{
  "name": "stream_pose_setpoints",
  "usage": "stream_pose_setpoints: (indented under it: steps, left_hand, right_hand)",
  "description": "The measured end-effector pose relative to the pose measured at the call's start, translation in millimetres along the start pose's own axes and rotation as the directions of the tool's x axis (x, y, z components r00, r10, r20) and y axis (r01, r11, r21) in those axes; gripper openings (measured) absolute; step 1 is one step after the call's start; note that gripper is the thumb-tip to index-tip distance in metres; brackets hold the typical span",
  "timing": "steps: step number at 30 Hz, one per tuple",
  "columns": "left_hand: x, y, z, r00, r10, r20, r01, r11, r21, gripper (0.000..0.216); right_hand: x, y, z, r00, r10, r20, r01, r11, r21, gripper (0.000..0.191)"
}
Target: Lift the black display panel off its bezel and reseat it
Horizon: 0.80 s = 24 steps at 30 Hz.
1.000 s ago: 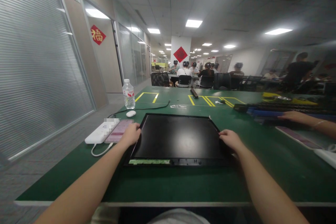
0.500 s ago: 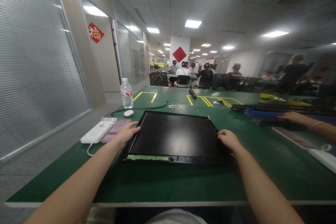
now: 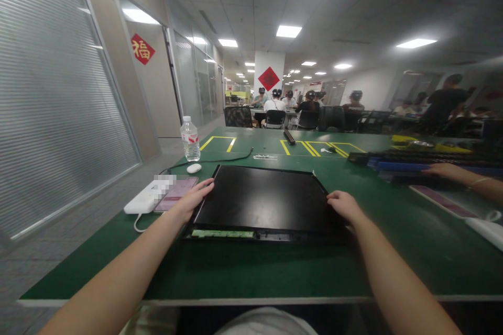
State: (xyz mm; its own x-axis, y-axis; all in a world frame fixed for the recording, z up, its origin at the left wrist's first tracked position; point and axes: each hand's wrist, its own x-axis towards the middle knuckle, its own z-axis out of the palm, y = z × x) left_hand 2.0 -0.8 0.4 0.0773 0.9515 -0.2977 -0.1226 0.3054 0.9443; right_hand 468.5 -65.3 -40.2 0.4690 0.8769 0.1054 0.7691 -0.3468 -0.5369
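Panel point(image 3: 263, 199): one, flat, black, dark-framed; face up in the middle of the near half of the table point(image 3: 275, 272). Whether its underside lies fully on the tabletop cannot be told.

Green strip point(image 3: 222, 234): one, exposed, along the left part of the panel's near edge.

Left hand point(image 3: 195, 197): fingers extended over the panel's left edge; any hold beneath is hidden.

Right hand point(image 3: 346, 206): thumb and fingers pinching the panel's right edge.

Risks, as judged: uneven lifting, with the left hand perhaps only resting, could tip or twist the panel; fingertip pressure could smear or strain its face; a knock at the near edge could damage the uncovered strip; a shift leftward could push the phone point(image 3: 177, 194).

Beside the phone: white slab point(image 3: 146, 196), top partly pixelated, no marking legible. Beyond: white pebble-shaped item point(image 3: 194, 168); bottle point(image 3: 190, 138), upright, red-and-white label too small to read.

Far right: a co-worker's hand point(image 3: 446, 170), at a blurred blue item point(image 3: 401, 166).

Writing: door sign point(image 3: 143, 49), red diamond, gold character 福. Pillar sign point(image 3: 269, 79), red diamond, illegible.
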Motion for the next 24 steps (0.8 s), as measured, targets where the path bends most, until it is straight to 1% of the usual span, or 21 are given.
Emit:
stream_pose_setpoints:
  steps: [2, 5, 9, 12, 16, 18, 20, 22, 24]
  left_hand:
    - [1, -2, -1, 0.999, -0.018, 0.027, 0.018, 1.000, -0.024, 0.074]
    - [-1, -1, -1, 0.998, -0.034, 0.044, 0.035, 0.999, -0.007, 0.080]
    - [-11, 4, 3, 0.997, -0.035, 0.062, 0.032, 0.998, 0.049, 0.074]
    - [-16, 6, 6, 0.999, -0.023, 0.037, 0.019, 0.995, 0.101, 0.069]
    - [-17, 5, 7, 0.998, 0.018, 0.065, -0.023, 0.997, 0.077, 0.061]
    - [-16, 4, 7, 0.998, 0.035, 0.061, -0.038, 0.998, 0.048, 0.064]
    - [-16, 4, 8, 0.998, 0.047, 0.043, -0.048, 0.999, 0.021, 0.072]
    - [-18, 6, 9, 0.997, 0.064, 0.050, -0.064, 0.998, -0.004, 0.079]
    - [-21, 8, 10, 0.996, 0.072, 0.061, -0.070, 0.997, -0.029, 0.080]
  right_hand:
    - [1, 0, 0, 1.000, 0.006, 0.006, -0.006, 1.000, -0.002, 0.022]
    - [1, 1, 0, 1.000, 0.016, 0.004, -0.016, 1.000, 0.003, 0.023]
    - [1, 1, 0, 1.000, -0.001, -0.001, 0.001, 1.000, 0.014, 0.022]
    - [0, 0, 0, 1.000, 0.001, -0.002, -0.001, 1.000, 0.012, 0.021]
    - [0, 0, 0, 1.000, 0.002, -0.007, -0.002, 1.000, 0.023, 0.021]
    - [0, 0, 0, 1.000, 0.002, -0.003, -0.002, 0.999, 0.035, 0.021]
    - [0, 0, 0, 1.000, 0.007, 0.002, -0.007, 0.999, 0.046, 0.022]
    - [-1, -1, 0, 1.000, 0.013, -0.001, -0.013, 0.999, 0.052, 0.022]
    - [-1, -2, 0, 1.000, 0.020, -0.012, -0.019, 0.998, 0.053, 0.020]
